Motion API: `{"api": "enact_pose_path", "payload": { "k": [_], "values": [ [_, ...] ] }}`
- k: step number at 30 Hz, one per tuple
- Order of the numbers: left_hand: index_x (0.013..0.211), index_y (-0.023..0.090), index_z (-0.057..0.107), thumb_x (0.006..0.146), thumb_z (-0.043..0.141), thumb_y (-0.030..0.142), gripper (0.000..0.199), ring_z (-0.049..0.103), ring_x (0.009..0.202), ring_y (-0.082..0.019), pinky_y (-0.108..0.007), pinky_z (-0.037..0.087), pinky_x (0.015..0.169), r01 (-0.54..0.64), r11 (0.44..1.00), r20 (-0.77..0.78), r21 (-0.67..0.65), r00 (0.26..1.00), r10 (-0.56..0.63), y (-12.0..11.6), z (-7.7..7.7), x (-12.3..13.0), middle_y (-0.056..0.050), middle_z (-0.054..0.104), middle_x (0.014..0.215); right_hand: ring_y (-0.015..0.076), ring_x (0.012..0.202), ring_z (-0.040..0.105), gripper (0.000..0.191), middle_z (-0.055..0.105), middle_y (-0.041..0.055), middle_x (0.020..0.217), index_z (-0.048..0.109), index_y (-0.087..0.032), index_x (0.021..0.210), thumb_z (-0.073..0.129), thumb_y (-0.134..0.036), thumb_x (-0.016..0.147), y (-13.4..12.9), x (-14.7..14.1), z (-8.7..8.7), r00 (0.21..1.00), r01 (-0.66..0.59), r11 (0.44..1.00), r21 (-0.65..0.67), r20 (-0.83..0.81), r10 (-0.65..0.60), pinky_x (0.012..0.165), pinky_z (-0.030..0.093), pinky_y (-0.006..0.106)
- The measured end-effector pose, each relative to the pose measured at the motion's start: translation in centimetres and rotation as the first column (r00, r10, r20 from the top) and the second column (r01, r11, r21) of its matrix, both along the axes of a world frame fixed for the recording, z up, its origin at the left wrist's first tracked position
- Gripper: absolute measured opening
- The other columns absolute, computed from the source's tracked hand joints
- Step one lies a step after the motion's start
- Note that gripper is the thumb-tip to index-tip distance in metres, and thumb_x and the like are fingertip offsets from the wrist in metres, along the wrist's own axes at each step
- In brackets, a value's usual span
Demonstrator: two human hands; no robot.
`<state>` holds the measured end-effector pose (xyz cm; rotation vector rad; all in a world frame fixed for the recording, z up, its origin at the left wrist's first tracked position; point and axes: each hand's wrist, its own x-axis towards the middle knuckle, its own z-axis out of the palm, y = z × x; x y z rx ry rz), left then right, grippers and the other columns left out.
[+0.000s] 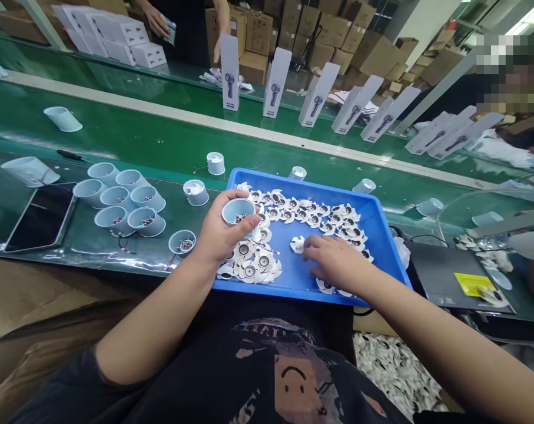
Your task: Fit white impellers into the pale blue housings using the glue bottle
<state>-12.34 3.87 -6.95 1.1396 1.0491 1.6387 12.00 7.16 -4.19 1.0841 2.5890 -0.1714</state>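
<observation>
My left hand (pixel 222 232) is wrapped round a light blue plastic cup-shaped housing (pixel 239 207), its open end up, with small reddish-brown parts inside. A thin wire trails from its underside. Over the middle of the blue tray (pixel 390 250), my right hand (pixel 332 259) has its fingertips closed on the edge of a white fan blade (pixel 297 244). Many more white fan blades (pixel 249 270) lie in the tray, mostly along the left, far and right sides, showing dark round hubs.
Several blue housings (pixel 116 197) stand clustered to the left, near a tablet-like device (pixel 41 217) and a screwdriver (pixel 70 155). Beyond the tray runs a green conveyor belt (pixel 161 126) with spaced housings. White printed boxes (pixel 276 88) stand behind it; a co-worker's hand (pixel 158 23) shows across.
</observation>
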Motion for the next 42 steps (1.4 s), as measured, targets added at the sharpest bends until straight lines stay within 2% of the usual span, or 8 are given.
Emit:
{"api": "enact_pose_path", "payload": {
  "k": [7, 11, 18, 23, 27, 30, 37, 42],
  "values": [
    [0.116, 0.027, 0.041, 0.057, 0.088, 0.041, 0.076, 0.064, 0.087, -0.021, -0.033, 0.051, 0.074, -0.004, 0.995, -0.134, -0.1, 0.991, -0.01, 0.3, -1.2, -0.2, -0.001, 0.063, 0.098, 0.0217, 0.105, 0.061, 0.026, 0.06, 0.0094, 0.121, 0.059, -0.016, 0.123, 0.057, -0.029, 0.1, 1.7, -2.5, -0.5, 0.972, 0.201, 0.974, 0.101, 0.104, -0.212, 0.092, 0.054, 0.043],
    [0.111, 0.024, 0.049, 0.059, 0.084, 0.032, 0.063, 0.064, 0.094, -0.024, -0.039, 0.051, 0.084, -0.041, 0.993, -0.233, -0.112, 0.972, 0.013, -0.2, -0.8, 0.0, -0.005, 0.065, 0.108, 0.0214, 0.102, 0.062, 0.027, 0.062, 0.0085, 0.115, 0.061, -0.015, 0.118, 0.06, -0.034, 0.099, 2.3, -4.6, -1.5, 0.966, 0.231, 0.971, 0.069, 0.106, -0.237, 0.091, 0.054, 0.043],
    [0.132, 0.023, 0.048, 0.073, 0.072, 0.032, 0.064, 0.057, 0.124, -0.03, -0.046, 0.042, 0.108, 0.002, 0.997, -0.298, 0.075, 0.954, 0.02, -2.2, -0.1, -0.2, -0.012, 0.06, 0.132, 0.0209, 0.099, 0.061, 0.023, 0.062, 0.0074, 0.108, 0.063, -0.014, 0.106, 0.064, -0.035, 0.096, 1.6, -5.1, -0.8, 0.909, 0.316, 0.937, -0.145, -0.236, -0.343, 0.091, 0.052, 0.043],
    [0.136, 0.023, 0.041, 0.073, 0.068, 0.029, 0.069, 0.062, 0.113, -0.028, -0.045, 0.048, 0.101, 0.032, 0.997, -0.51, 0.063, 0.86, 0.004, -4.1, 0.4, -1.1, -0.013, 0.058, 0.131, 0.0158, 0.071, 0.058, 0.047, 0.058, 0.0048, 0.085, 0.05, -0.018, 0.1, 0.046, -0.062, 0.087, -0.6, -2.8, 1.4, 0.603, 0.088, 0.815, -0.573, -0.621, -0.502, 0.072, 0.053, 0.035],
    [0.127, 0.025, 0.051, 0.074, 0.073, 0.034, 0.058, 0.064, 0.109, -0.027, -0.044, 0.051, 0.098, 0.14, 0.99, -0.658, -0.026, 0.743, -0.123, -4.7, 1.9, -0.7, -0.009, 0.064, 0.125, 0.0135, 0.053, 0.049, 0.055, 0.047, -0.0003, 0.067, 0.041, -0.021, 0.09, 0.039, -0.073, 0.07, -2.7, -2.3, 1.6, 0.347, -0.128, 0.635, -0.762, -0.634, -0.691, 0.055, 0.048, 0.03],
    [0.124, 0.026, 0.057, 0.073, 0.079, 0.037, 0.057, 0.062, 0.115, -0.029, -0.047, 0.049, 0.101, 0.229, 0.973, -0.772, -0.027, 0.614, -0.166, -4.9, 2.8, 0.3, -0.008, 0.066, 0.126, 0.0117, 0.05, 0.046, 0.049, 0.045, -0.0018, 0.065, 0.043, -0.021, 0.089, 0.051, -0.065, 0.069, -3.5, -2.3, 1.1, 0.239, -0.181, 0.582, -0.793, -0.61, -0.756, 0.049, 0.042, 0.026],
    [0.123, 0.02, 0.055, 0.079, 0.075, 0.037, 0.05, 0.067, 0.109, -0.027, -0.045, 0.052, 0.096, 0.266, 0.948, -0.879, 0.174, 0.477, 0.027, -5.5, 3.1, 2.2, -0.01, 0.07, 0.12, 0.0133, 0.066, 0.053, 0.026, 0.059, 0.0017, 0.084, 0.063, -0.022, 0.095, 0.072, -0.031, 0.072, -5.6, -1.4, 2.7, 0.191, -0.05, 0.787, -0.615, -0.779, -0.597, 0.06, 0.041, 0.026],
    [0.124, 0.02, 0.054, 0.087, 0.06, 0.026, 0.038, 0.068, 0.109, -0.025, -0.042, 0.054, 0.097, 0.269, 0.909, -0.873, 0.318, 0.458, 0.17, -5.5, 2.8, 3.2, -0.01, 0.071, 0.118, 0.0146, 0.076, 0.053, 0.011, 0.056, 0.0033, 0.093, 0.071, -0.022, 0.09, 0.066, -0.014, 0.083, -6.1, -2.0, 3.5, 0.515, 0.108, 0.99, -0.094, -0.847, -0.136, 0.071, 0.044, 0.029]
  ]
}}
